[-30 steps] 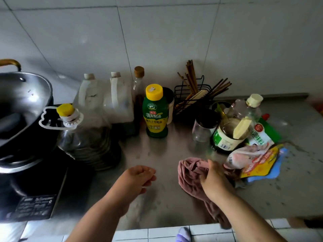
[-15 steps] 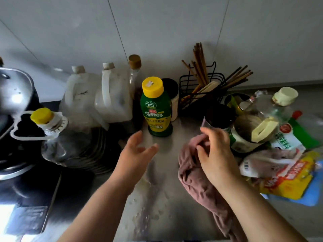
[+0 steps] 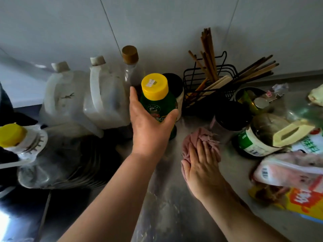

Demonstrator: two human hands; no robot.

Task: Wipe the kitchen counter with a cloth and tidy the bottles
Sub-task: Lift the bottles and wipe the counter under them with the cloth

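A green sauce bottle with a yellow cap stands at the back of the steel counter. My left hand wraps around its body, fingers on the left side and thumb on the right. A crumpled pink cloth lies on the counter just right of the bottle. My right hand lies flat on the cloth with fingers stretched out, pressing it down. Two white jugs and a tall glass bottle with a brown cap stand against the wall behind and left of the green bottle.
A big clear oil bottle with a yellow cap lies at the left beside a dark cooktop. A black wire rack of chopsticks, a black-lidded jar, a green-labelled bottle and food packets crowd the right.
My left hand has reached forward and closed around the green bottle. My right hand has flattened onto the pink cloth. The camera has leaned closer to the counter.
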